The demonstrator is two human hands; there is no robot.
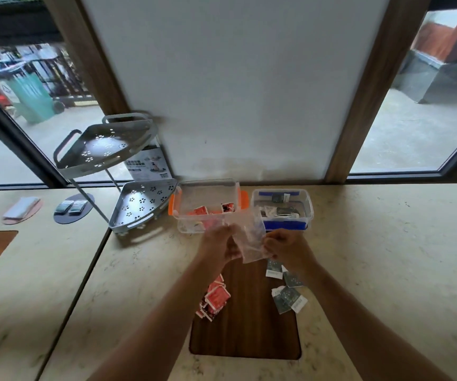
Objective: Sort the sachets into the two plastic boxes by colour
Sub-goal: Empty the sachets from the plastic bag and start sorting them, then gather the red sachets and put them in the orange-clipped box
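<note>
Two clear plastic boxes stand at the back of the table. The orange-handled box (183,213) holds a few red sachets; the blue-handled box (308,207) holds dark green ones. My left hand (219,244) and my right hand (285,247) are both closed on a clear plastic bag (249,240), held between them above the table just in front of the boxes. The bag looks empty. A pile of red sachets (215,296) lies under my left forearm. Several dark green sachets (286,291) lie loose below my right wrist.
A grey two-tier corner rack (128,171) stands left of the orange-handled box, with a printed carton behind it. Two oval mats with small packets lie at far left (74,207). A dark wooden inset (245,325) fills the table centre.
</note>
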